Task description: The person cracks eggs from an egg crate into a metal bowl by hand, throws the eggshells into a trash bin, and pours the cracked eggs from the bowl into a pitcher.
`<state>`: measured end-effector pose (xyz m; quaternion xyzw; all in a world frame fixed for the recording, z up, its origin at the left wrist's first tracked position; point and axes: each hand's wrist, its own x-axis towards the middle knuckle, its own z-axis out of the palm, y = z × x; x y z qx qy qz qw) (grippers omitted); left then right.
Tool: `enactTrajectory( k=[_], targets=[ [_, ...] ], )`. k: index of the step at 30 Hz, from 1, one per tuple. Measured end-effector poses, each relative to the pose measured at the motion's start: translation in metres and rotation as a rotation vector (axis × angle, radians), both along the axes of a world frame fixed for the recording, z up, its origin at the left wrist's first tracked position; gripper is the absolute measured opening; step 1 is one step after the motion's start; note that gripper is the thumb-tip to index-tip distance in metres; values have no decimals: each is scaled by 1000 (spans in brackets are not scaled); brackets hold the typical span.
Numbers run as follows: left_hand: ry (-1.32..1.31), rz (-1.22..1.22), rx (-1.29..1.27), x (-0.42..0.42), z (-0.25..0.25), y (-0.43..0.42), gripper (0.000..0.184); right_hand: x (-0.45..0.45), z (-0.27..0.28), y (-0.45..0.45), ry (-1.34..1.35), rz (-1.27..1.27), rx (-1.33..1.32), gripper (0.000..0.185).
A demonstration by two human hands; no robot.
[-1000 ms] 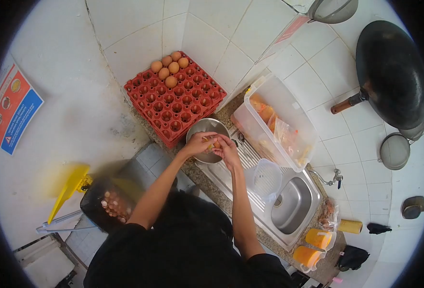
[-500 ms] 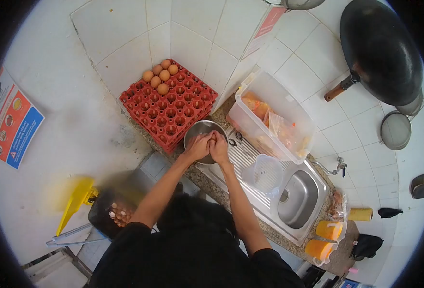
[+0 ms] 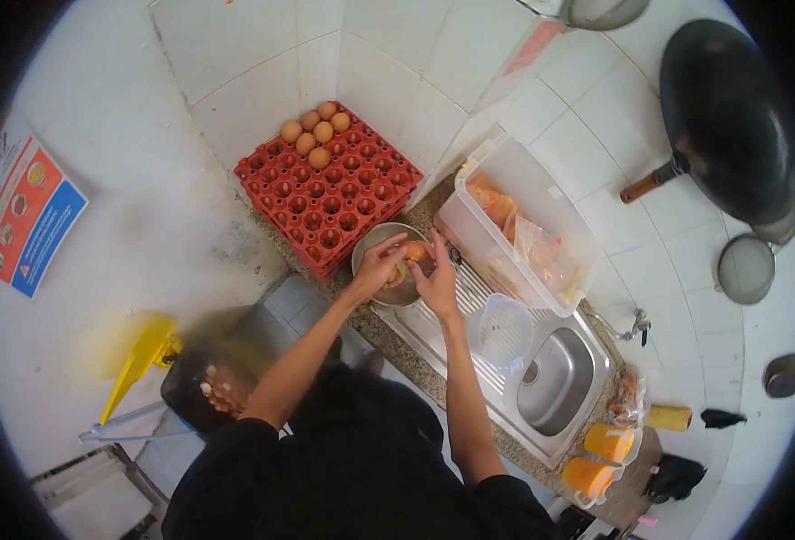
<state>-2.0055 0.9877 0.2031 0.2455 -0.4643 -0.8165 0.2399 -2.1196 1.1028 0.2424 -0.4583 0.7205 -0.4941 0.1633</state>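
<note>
Both of my hands are over a round metal bowl [image 3: 364,245] on the counter. My left hand [image 3: 379,267] is on the bowl's left side, its fingers curled around part of an orange-brown, egg-like thing. My right hand [image 3: 437,279] is opposite, thumb and fingers bent against the same thing [image 3: 415,252], which seems to be a cracked egg; its details are small. Behind the bowl a stack of red egg trays [image 3: 325,202] carries several brown eggs [image 3: 323,131] at its far corner.
Right of the bowl are a clear plastic tub [image 3: 542,234] with bagged food, a clear container [image 3: 503,332], and a sink [image 3: 557,381]. Two orange-filled jugs [image 3: 587,477] stand beyond. A black bin [image 3: 201,387] with eggshells is at lower left. A wok [image 3: 731,121] hangs on the wall.
My hands were pressed close together half a second ago; now they are slightly apart, with the orange-brown thing showing between them. The view has shifted a little.
</note>
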Motion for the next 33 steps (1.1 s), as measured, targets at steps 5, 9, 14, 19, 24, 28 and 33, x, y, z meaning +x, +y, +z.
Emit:
enactTrajectory(
  k=[5,9,14,19,24,28,33],
  targets=[
    [162,152,387,10,79,-8,35,11,53,-30,-291,112,-184,75],
    [395,364,445,76,136,-37,36,9,68,-71,-389,56,-209,49],
    [-148,1137,25,256,75,-71,39,26,68,-163,-34,192,-55,36],
    [-1444,1195,-390,491,-79,-13,63,46,72,-275,553,267,-114,32],
    [-1215,1508,199,567,-156,82,75,70,71,-315,1054,146,173,41],
    [-24,1391,410,471,-71,91,51,63,59,-338,995,190,307,37],
    [-129,1021,479,365,-79,82,52,54,70,-338,930,281,96,31]
  ],
)
